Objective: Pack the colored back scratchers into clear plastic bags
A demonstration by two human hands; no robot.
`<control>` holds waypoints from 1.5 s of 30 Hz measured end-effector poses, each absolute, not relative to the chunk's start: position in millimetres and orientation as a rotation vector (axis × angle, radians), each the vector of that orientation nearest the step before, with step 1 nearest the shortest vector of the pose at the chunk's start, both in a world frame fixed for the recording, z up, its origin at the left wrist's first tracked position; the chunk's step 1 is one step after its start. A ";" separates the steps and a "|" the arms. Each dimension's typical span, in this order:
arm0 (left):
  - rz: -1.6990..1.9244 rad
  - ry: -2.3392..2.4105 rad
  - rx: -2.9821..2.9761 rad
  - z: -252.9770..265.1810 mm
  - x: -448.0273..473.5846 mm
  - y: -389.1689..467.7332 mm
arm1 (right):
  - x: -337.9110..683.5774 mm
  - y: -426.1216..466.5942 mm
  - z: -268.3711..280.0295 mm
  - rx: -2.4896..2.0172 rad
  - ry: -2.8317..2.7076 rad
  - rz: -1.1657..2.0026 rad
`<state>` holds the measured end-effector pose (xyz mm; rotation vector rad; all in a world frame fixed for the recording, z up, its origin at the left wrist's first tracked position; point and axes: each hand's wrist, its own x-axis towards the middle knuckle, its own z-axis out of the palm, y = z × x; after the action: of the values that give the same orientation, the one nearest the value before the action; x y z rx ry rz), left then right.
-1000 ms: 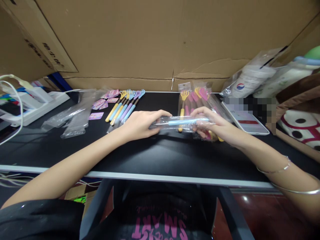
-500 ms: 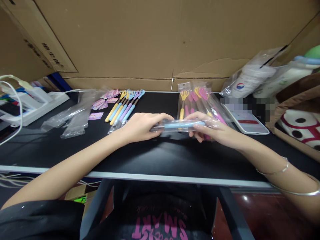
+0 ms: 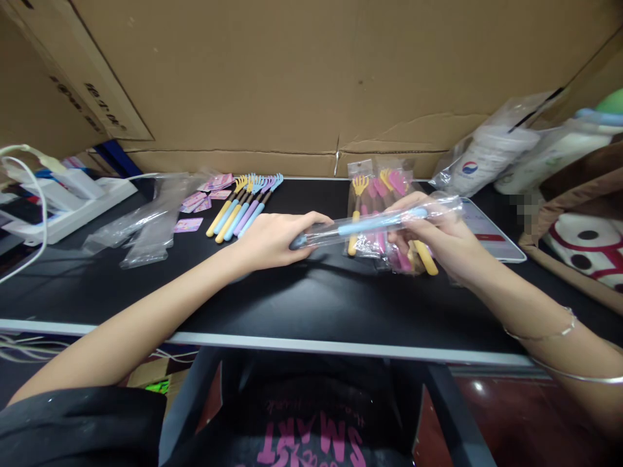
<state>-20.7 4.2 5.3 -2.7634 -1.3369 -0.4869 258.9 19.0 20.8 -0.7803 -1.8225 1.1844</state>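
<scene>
A back scratcher [image 3: 363,224] with a light blue handle lies inside a clear plastic sleeve [image 3: 324,235], held slanting above the desk. My left hand [image 3: 280,241] pinches its left end, where the head is mostly hidden by the fingers. At the other end my right hand [image 3: 433,227] is closed around the handle end and the sleeve. Bagged back scratchers [image 3: 360,194] in yellow and pink lie under and behind my right hand. To the left, several unbagged back scratchers [image 3: 246,207] in yellow, blue and purple lie side by side.
Flat clear bags [image 3: 150,224] and small pink cards [image 3: 188,225] lie at the left, near a white power strip [image 3: 73,211]. A phone [image 3: 491,233], a bagged cup [image 3: 496,155] and a brown bag [image 3: 579,185] stand or lie right. Cardboard [image 3: 272,78] walls the back.
My right hand has moved right and up, tilting the bagged back scratcher so its right end is higher. My left hand has barely moved and keeps its grip.
</scene>
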 end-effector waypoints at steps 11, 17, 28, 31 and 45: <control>-0.349 -1.394 -2.685 6.7 -22.9 4.4 | 264.5 26.9 16.6 -0.815 -1.722 1.059; -0.301 -1.389 -2.715 6.5 -21.4 2.4 | 265.3 25.9 16.2 -0.928 -1.768 1.093; -0.294 -1.334 -2.738 4.3 -22.4 4.4 | 262.9 22.1 20.6 -0.991 -1.894 1.279; -0.287 -1.335 -2.742 4.8 -22.1 4.2 | 263.1 21.8 19.7 -0.970 -1.911 1.311; -0.316 -1.331 -2.757 4.2 -21.7 4.5 | 262.4 20.9 22.0 -1.009 -1.894 1.264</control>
<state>-21.7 4.5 4.2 -2.7565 -1.3308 -0.3158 262.4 20.9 22.0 -1.0093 -1.8944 1.2635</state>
